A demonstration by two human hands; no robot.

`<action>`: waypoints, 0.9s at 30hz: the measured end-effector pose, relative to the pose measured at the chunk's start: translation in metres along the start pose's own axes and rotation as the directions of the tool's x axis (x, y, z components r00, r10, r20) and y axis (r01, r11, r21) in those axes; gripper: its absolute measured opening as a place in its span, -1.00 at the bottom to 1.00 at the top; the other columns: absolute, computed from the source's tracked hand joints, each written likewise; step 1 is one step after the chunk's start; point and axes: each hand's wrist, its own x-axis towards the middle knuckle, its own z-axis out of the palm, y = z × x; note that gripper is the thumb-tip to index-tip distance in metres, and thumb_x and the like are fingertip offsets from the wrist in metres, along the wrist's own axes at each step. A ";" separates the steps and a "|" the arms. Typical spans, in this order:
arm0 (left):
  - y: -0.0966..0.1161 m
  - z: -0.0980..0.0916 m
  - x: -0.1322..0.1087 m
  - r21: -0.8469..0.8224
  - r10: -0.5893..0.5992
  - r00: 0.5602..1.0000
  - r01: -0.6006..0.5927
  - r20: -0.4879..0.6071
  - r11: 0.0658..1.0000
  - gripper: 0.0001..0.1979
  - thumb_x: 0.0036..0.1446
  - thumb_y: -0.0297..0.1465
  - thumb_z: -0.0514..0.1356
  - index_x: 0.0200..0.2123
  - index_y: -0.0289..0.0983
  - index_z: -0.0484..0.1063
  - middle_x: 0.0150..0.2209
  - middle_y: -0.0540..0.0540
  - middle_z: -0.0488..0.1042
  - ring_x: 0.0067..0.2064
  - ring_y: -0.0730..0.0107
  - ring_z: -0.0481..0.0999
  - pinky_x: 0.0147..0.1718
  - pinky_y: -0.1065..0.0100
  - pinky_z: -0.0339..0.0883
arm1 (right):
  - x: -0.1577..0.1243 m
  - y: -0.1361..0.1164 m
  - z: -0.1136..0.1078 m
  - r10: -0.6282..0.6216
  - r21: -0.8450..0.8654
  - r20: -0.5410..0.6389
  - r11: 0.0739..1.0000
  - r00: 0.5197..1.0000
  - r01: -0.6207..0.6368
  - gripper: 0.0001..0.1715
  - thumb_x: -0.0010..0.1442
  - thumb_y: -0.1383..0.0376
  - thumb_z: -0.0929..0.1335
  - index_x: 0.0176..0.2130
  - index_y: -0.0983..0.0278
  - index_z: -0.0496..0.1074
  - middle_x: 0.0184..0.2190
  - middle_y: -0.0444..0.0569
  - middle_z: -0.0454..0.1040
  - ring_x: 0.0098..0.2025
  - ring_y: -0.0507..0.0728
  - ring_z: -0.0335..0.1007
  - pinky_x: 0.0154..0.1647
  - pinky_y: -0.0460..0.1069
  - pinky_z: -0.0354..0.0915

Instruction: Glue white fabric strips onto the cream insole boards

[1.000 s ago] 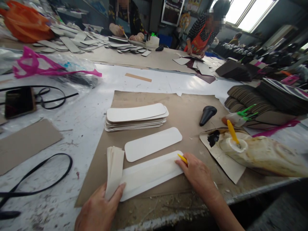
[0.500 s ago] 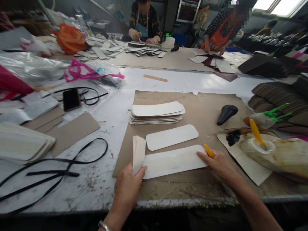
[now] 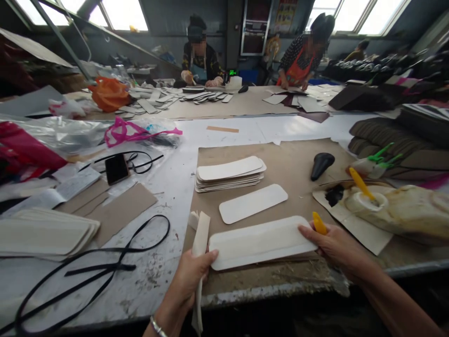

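Note:
A long white panel [image 3: 261, 241] with rounded corners is held between my two hands, tilted up over the front of the table. My left hand [image 3: 191, 276] pinches its left end and also grips a bundle of pale strips [image 3: 200, 231], which hang down past the table edge. My right hand [image 3: 342, 248] pinches the panel's right end, with a yellow-handled brush [image 3: 319, 223] tucked in the same grip; its pale end shows below the hand. Just behind lies another white panel [image 3: 253, 204], flat on brown card. Beyond it stands a stack of such panels [image 3: 229, 174].
On the right are a black rounded tool [image 3: 322, 165], a glue tub [image 3: 368, 202] with a yellow handle standing in it, and dark stacked pieces [image 3: 393, 140]. At left lie a phone [image 3: 117, 168], black cord [image 3: 119, 267] and more panels [image 3: 52, 231]. Two people work across the table.
The panel in my hands has been lifted and tilted toward me. The strips in my left hand have turned and now hang lower. My view has tipped upward.

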 end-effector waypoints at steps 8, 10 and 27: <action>0.006 -0.010 0.003 0.365 0.109 0.989 -0.066 -0.099 0.929 -0.66 -0.23 -0.23 0.28 -0.42 -0.39 0.45 -0.73 0.07 0.27 -0.70 0.53 0.14 -0.71 0.44 -0.03 | 0.034 0.016 -0.006 -0.155 -0.678 -0.065 0.732 0.986 0.071 -0.67 0.22 0.18 0.17 -0.43 0.26 0.37 -0.55 0.00 0.46 -0.45 0.18 0.42 -0.46 -0.02 0.15; 0.017 -0.015 0.008 0.456 0.199 0.961 -0.092 -0.192 0.885 -0.59 -0.22 -0.19 0.25 -0.34 -0.39 0.47 -0.65 0.00 0.37 -0.63 0.44 0.25 -0.67 0.41 0.05 | 0.054 0.001 -0.009 -0.160 -0.753 -0.070 0.656 0.985 0.053 -0.66 0.26 0.19 0.14 -0.35 0.28 0.38 -0.48 0.06 0.49 -0.39 0.20 0.45 -0.45 -0.02 0.17; 0.051 0.023 0.063 0.437 0.116 0.992 -0.081 -0.054 0.896 -0.82 -0.24 -0.32 0.18 -0.66 -0.29 0.27 -0.82 0.13 0.13 -0.72 0.58 0.07 -0.71 0.47 -0.11 | 0.058 -0.066 -0.006 -0.418 -0.364 -0.182 0.869 0.890 0.335 -0.52 0.24 0.00 0.10 -0.36 0.26 0.37 -0.38 0.06 0.45 -0.34 0.18 0.38 -0.30 0.05 0.24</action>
